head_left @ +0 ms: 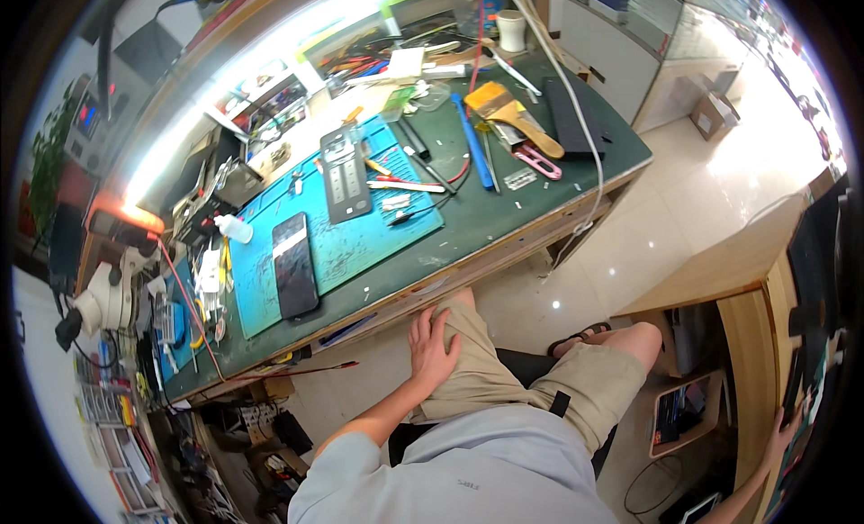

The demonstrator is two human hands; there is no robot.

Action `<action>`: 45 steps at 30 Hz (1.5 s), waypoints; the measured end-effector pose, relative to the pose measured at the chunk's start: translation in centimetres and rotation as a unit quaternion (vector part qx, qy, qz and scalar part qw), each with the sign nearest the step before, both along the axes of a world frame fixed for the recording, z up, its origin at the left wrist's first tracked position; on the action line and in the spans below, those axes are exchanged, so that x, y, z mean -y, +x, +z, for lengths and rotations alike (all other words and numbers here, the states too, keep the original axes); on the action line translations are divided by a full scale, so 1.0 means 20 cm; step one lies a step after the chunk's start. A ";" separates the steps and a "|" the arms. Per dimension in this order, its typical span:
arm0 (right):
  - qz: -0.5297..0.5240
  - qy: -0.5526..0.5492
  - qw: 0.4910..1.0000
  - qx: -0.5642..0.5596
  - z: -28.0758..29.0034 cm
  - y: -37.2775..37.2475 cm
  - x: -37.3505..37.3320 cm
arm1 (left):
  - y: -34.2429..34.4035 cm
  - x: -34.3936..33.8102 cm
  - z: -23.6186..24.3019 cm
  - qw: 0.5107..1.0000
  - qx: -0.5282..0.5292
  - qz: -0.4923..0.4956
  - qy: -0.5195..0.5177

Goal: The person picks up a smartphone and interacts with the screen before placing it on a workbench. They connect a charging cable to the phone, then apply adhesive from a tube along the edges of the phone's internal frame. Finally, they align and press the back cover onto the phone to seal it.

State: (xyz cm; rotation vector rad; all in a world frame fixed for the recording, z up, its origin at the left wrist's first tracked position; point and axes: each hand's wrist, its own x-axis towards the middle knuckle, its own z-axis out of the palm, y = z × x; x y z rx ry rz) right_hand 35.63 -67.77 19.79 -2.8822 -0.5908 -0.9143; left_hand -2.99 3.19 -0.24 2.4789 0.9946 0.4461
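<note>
My left hand (434, 348) lies on my left thigh, over beige shorts, with its fingers stretched out and nothing in them. Far to the right, my right hand (779, 440) reaches to the edge of a wooden cabinet (751, 344), beside dark flat things (796, 380). Its fingers are small and partly hidden there, so whether they grip anything is unclear. On the workbench ahead, a dark smartphone (294, 266) lies flat on a blue work mat (346, 258). Beyond it, a long black plate with light rectangles (345, 175) also lies on the mat.
A yellow-bristled brush (513, 117), a blue pry tool (477, 144) and pink-handled cutters (538, 161) lie on the green bench top. A small white bottle (234, 229) and a microscope (103, 299) stand left. A bin (688, 414) sits on the floor by the cabinet.
</note>
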 end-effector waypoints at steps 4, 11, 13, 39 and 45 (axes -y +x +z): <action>-0.004 0.036 0.999 -0.010 -0.02 0.04 0.02 | 0.00 -0.01 0.00 1.000 0.004 0.005 -0.005; -0.166 0.160 0.953 -0.195 0.05 -0.01 0.09 | 0.06 -0.03 -0.12 0.999 -0.007 -0.043 -0.014; -0.180 0.162 0.958 -0.152 0.06 -0.01 -0.23 | -0.02 -0.11 -0.14 0.997 0.021 -0.051 0.052; -0.223 0.097 0.955 -0.171 0.26 -0.13 -0.45 | 0.03 -0.02 0.05 0.992 -0.012 -0.063 0.111; -0.134 0.097 0.984 -0.062 0.25 -0.27 -0.40 | 0.03 -0.10 -0.11 0.994 0.047 -0.071 0.067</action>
